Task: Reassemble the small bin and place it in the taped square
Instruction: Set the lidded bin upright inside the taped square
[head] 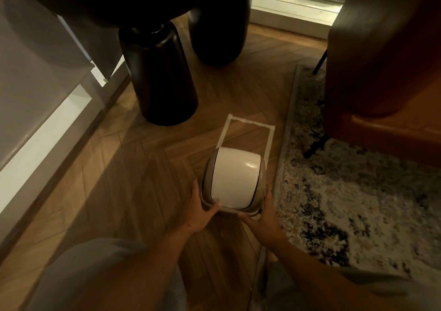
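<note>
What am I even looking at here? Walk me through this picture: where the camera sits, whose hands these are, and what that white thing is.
There is no machine. The single picture comes from a camera worn on a person's head, looking down at their own arms. The left hand and right hand grip the near rim of a small bin with a white swing lid and tan frame, one on each side. On the wooden floor just beyond it is a taped square of pale tape; the bin covers its near edge. A patterned rug lies to the right, and dark rounded table legs stand behind.
</note>
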The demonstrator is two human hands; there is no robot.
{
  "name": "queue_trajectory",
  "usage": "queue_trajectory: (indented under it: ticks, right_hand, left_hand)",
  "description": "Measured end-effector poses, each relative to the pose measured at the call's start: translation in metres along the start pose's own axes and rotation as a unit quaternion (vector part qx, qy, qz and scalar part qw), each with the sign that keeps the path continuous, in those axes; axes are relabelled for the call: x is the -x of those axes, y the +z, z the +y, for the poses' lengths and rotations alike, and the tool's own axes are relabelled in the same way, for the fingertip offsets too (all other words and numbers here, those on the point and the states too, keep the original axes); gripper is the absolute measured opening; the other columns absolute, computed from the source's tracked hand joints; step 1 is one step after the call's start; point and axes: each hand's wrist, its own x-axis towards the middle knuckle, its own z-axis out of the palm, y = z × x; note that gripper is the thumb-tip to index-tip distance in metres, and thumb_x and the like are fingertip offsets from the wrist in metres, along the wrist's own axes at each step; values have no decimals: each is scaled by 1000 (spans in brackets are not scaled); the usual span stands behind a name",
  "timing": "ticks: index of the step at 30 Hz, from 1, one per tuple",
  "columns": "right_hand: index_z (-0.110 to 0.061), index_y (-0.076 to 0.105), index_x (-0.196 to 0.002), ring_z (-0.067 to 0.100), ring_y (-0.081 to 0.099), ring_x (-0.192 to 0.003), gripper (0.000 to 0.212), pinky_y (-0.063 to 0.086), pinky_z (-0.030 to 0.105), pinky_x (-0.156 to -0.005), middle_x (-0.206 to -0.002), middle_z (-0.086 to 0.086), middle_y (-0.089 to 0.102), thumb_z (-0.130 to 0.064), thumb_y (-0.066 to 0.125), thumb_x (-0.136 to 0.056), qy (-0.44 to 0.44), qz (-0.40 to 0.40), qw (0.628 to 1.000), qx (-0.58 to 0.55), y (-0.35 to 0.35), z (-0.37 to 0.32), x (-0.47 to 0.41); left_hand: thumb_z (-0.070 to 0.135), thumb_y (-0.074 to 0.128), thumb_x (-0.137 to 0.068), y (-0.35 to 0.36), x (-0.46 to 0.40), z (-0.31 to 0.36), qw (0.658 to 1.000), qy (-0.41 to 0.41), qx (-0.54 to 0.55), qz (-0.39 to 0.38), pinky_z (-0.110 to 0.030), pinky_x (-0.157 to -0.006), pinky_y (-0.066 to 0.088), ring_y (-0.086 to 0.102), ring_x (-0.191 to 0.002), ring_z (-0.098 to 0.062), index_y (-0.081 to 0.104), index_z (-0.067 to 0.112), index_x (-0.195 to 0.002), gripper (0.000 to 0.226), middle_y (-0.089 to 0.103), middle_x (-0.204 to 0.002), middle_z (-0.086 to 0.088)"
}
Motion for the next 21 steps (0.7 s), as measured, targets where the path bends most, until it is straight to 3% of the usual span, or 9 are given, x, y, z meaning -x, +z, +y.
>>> queue_trajectory:
  ticks: [3, 5, 9, 13, 18, 21]
  right_hand:
    - [-50, -1, -157, -18, 36, -134, 117, 40, 2, -95, -152, -30, 31, -54, 85, -77, -20, 29, 999, 22, 7, -2, 2]
    - [-42, -1, -161, -7, 39, -138, 119, 46, 18, -103, -159, -12, 33, -54, 84, -78, -26, 37, 999, 21, 10, 0, 1]
    - [-40, 6, -161, 10, 48, -137, 110, 53, 43, -103, -157, -4, 39, -54, 81, -82, -18, 59, 998, 1, 14, 3, -7]
    - [-39, 11, -161, 12, 50, -135, 100, 55, 47, -100, -154, -6, 43, -57, 76, -86, -26, 81, 996, 9, 16, 14, -18]
    - [-37, 14, -161, 10, 51, -135, 97, 56, 45, -99, -152, -9, 47, -56, 73, -88, -43, 106, 993, 14, 20, 27, -33]
    - [-33, 15, -162, 11, 50, -136, 96, 54, 44, -101, -153, -10, 45, -56, 72, -88, -56, 110, 992, 14, 21, 31, -44]
  left_hand:
    - [89, 54, -67, 2, -6, 6, 999, 24, 4, 20, -41, -111, 34, 33, -147, -26, -3, 36, -160, 121, 21, -167, -2]
    - [95, 42, -68, 5, -12, 8, 999, 39, 12, 24, -40, -111, 36, 38, -145, -26, 2, 34, -160, 117, 27, -165, -3]
    - [95, 29, -72, 9, -22, 6, 997, 59, 48, 25, -41, -109, 45, 48, -138, -25, 20, 30, -160, 110, 43, -156, -2]
    - [92, 26, -75, 20, -31, 0, 994, 61, 62, 71, -28, -100, 43, 51, -133, -21, 28, 26, -158, 107, 49, -150, -1]
    - [87, 24, -84, 31, -46, -7, 989, 80, 29, 123, 1, -79, 33, 48, -114, 0, 34, 27, -156, 94, 53, -139, 11]
    - [84, 24, -88, 33, -53, -5, 981, 90, 35, 167, 7, -69, 37, 50, -107, 9, 43, 25, -150, 88, 54, -127, 18]
